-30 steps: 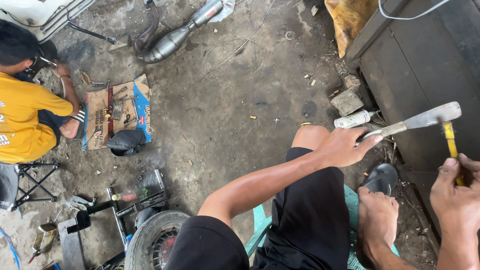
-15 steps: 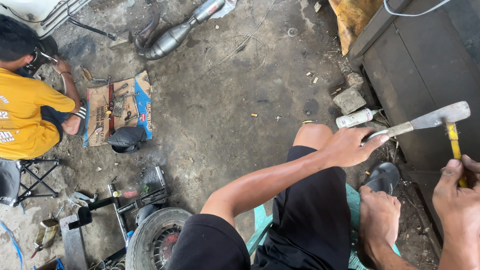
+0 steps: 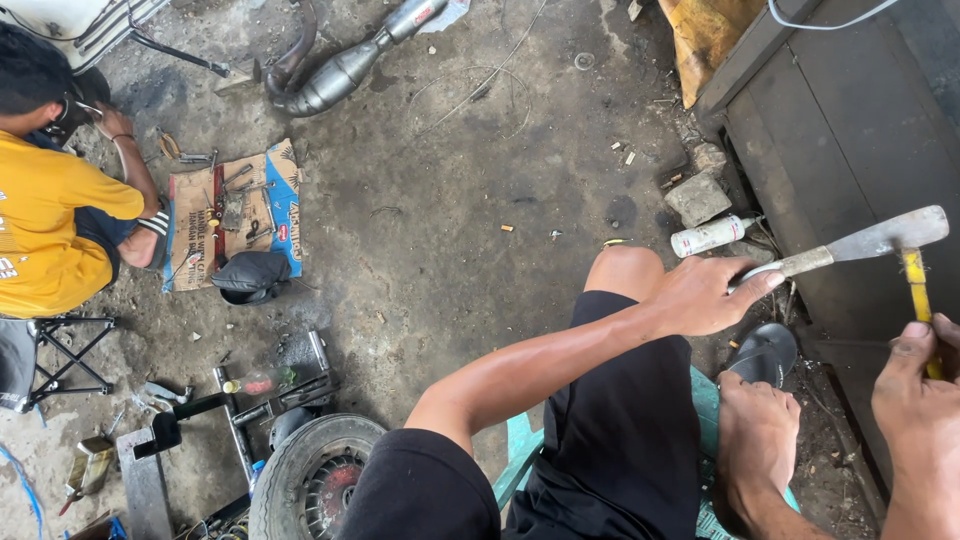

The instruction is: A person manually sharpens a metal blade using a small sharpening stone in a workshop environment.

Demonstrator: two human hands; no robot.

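Our left hand [image 3: 700, 295] is clenched around the thin handle of a flat, worn grey metal blade [image 3: 880, 238], which reaches out level toward the dark rusty steel cabinet [image 3: 850, 130] on the right. Our right hand [image 3: 925, 400] is clenched on the shaft of a yellow-handled tool [image 3: 915, 290] that stands upright, its top touching the blade's wide end. The tool's working tip is hidden behind the blade, so we cannot tell its kind.

We judge the main risk to be a slip: the blade is smooth and narrow, held only at its far end, so any push from the yellow tool could twist it in our left palm or send it skidding off toward the bare foot [image 3: 755, 440] and black rubber sandal [image 3: 765, 352] just below. The right-hand fingers also sit near the blade's edge.

The rough, oil-stained concrete floor [image 3: 450, 220] carries a white plastic tube bottle [image 3: 710, 236] beside a grey stone block [image 3: 698, 198]. Well apart, a person in a yellow shirt [image 3: 45, 225] sits by a flattened cardboard sheet [image 3: 225, 215] strewn with small tools, near a curved chrome exhaust pipe [image 3: 340, 70]
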